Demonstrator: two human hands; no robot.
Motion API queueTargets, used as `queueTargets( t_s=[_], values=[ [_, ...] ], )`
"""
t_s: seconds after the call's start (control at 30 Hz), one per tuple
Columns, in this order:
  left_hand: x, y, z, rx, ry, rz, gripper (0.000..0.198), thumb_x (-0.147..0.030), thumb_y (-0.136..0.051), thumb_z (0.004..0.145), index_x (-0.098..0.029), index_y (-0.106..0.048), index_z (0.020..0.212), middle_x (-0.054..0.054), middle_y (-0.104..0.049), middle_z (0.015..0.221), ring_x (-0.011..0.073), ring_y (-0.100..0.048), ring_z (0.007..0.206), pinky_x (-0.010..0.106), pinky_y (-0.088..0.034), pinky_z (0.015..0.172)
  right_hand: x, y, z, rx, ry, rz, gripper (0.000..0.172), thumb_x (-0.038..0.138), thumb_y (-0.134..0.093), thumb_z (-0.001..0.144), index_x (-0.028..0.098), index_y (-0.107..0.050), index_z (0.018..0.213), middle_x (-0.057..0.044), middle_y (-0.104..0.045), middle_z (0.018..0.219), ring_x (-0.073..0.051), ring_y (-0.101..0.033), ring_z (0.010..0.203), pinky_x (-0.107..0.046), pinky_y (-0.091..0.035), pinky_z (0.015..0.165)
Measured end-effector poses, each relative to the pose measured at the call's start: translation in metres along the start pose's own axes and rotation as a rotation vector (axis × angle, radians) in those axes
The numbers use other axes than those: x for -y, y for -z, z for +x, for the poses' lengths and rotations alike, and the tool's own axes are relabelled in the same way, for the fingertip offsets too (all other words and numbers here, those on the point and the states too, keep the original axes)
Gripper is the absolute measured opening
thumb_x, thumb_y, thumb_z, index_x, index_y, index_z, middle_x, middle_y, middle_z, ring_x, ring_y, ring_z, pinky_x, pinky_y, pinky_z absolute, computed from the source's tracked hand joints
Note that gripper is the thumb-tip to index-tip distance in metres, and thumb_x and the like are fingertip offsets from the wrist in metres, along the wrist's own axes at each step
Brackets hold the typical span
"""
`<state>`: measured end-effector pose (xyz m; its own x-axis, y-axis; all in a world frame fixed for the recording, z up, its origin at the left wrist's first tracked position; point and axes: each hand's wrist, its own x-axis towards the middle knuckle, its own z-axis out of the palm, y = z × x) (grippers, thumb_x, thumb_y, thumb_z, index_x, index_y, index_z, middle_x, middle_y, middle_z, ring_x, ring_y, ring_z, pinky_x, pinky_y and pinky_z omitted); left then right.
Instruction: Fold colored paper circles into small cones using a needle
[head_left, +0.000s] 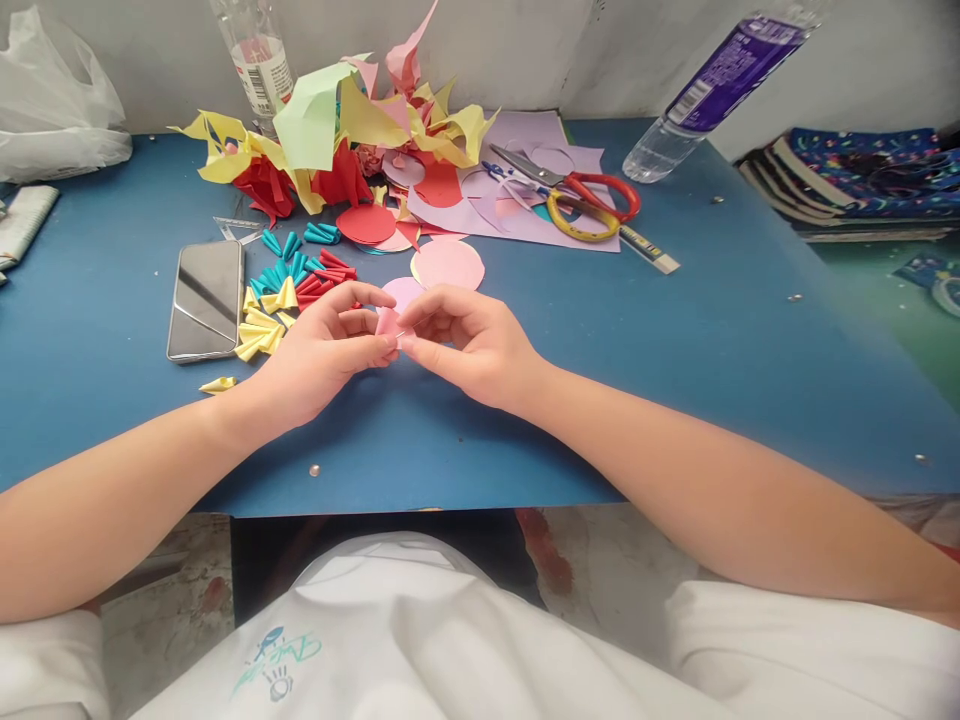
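A small piece of pink paper [387, 322] is pinched between both hands above the blue table, partly hidden by the fingers. My left hand [322, 345] grips it from the left, and my right hand [476, 345] holds its right edge with thumb and fingertips. Just behind the hands lie pink paper circles [450, 265]. Left of these, small rolled paper cones form a pile: teal cones [289, 270], red cones [326, 278] and yellow cones [260, 330]. One yellow cone [218, 385] lies apart, near my left wrist.
A phone [206, 300] lies left on the blue table [750, 330]. Red-and-yellow scissors [592, 200] rest on purple paper [517, 225]. Crumpled paper scraps [307, 120], a label-wrapped bottle [259, 70], a purple-labelled bottle [705, 90] and a plastic bag [56, 100] stand at the back.
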<state>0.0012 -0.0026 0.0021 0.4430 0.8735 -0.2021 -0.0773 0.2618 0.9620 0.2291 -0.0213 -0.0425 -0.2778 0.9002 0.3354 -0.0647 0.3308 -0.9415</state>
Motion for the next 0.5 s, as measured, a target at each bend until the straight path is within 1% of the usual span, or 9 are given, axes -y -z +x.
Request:
queueTargets(
  t_s=[0.13, 0.23, 0.33, 0.5],
  values=[
    [-0.0020, -0.0020, 0.0000, 0.014, 0.032, -0.057, 0.055, -0.025, -0.113, 0.074, -0.024, -0.075, 0.113, -0.003, -0.079, 0.091, 0.0191, -0.079, 0.090, 0.036, -0.067, 0.093, -0.0042, 0.0023, -0.0010, 0.045, 0.143, -0.126, 0.038, 0.053, -0.108, 0.100, 0.024, -0.085, 0.108, -0.003, -0.085, 0.099, -0.018, -0.075, 0.080, -0.034, -0.067, 0.076],
    [-0.0030, -0.0031, 0.0006, -0.003, 0.058, -0.099, 0.050, -0.019, -0.109, 0.076, -0.024, -0.076, 0.113, -0.004, -0.076, 0.090, 0.0176, -0.079, 0.089, 0.033, -0.066, 0.092, -0.0047, 0.0033, -0.0018, 0.017, 0.192, -0.188, 0.031, 0.051, -0.101, 0.108, 0.023, -0.086, 0.107, -0.004, -0.088, 0.100, -0.018, -0.076, 0.079, -0.034, -0.067, 0.076],
    [-0.0019, -0.0016, 0.0026, -0.008, 0.064, -0.103, 0.049, -0.018, -0.107, 0.075, -0.024, -0.077, 0.112, -0.003, -0.077, 0.089, 0.0165, -0.079, 0.087, 0.031, -0.066, 0.088, -0.0035, 0.0035, -0.0028, -0.016, 0.182, -0.239, 0.032, 0.054, -0.096, 0.111, 0.023, -0.087, 0.107, -0.005, -0.088, 0.099, -0.019, -0.077, 0.080, -0.035, -0.068, 0.078],
    [0.0000, 0.0010, 0.0041, 0.019, 0.056, -0.085, 0.049, -0.018, -0.109, 0.073, -0.025, -0.078, 0.111, -0.003, -0.079, 0.089, 0.0162, -0.078, 0.085, 0.029, -0.063, 0.085, 0.0002, 0.0036, -0.0028, 0.000, 0.120, -0.238, 0.036, 0.058, -0.098, 0.108, 0.023, -0.088, 0.106, -0.006, -0.088, 0.097, -0.021, -0.078, 0.081, -0.037, -0.070, 0.078]
  ],
)
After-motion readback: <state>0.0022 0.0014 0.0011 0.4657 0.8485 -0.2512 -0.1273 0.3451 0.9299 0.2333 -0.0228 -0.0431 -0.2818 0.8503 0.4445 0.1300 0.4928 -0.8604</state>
